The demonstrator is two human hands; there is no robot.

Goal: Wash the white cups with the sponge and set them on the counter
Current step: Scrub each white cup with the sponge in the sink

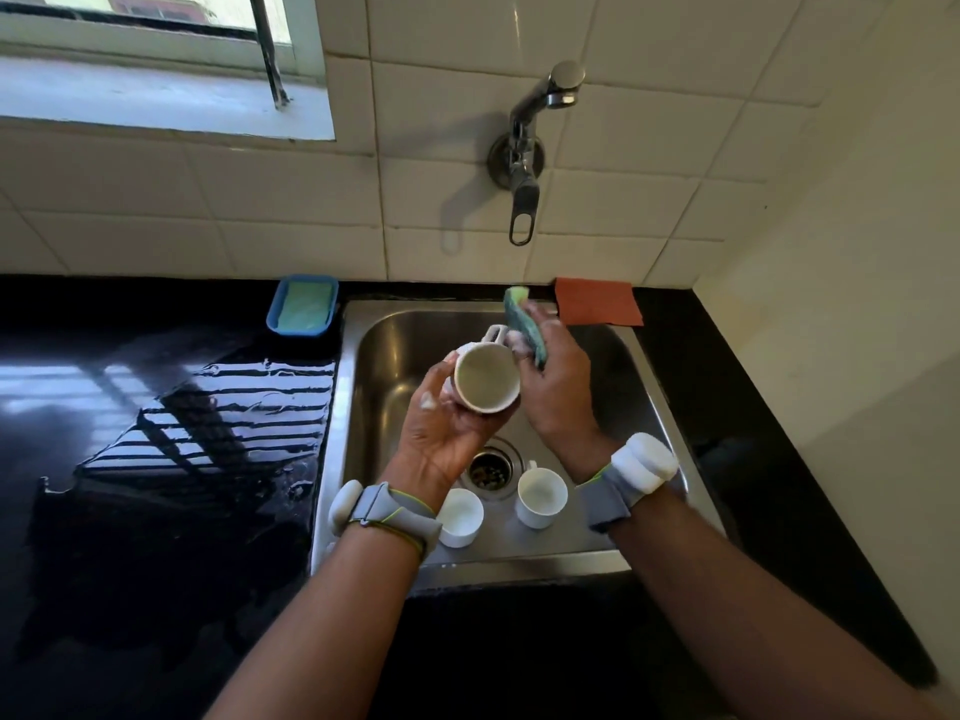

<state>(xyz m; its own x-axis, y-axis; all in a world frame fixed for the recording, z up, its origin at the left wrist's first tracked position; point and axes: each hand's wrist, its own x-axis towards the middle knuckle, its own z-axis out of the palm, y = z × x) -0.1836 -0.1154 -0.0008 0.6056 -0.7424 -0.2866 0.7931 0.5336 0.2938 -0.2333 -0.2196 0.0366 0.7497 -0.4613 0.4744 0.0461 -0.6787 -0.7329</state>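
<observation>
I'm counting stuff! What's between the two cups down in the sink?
Head view: only bare sink floor between the left cup and right cup; the drain sits just beyond.

Your sink (395, 345) is brushed steel, rather dull; the black counter (156, 511) beside it is glossy and wet. The cup (485, 379) you hold looks like smooth glazed ceramic, the sponge (522, 324) coarse, the tap (524, 163) polished metal.
</observation>
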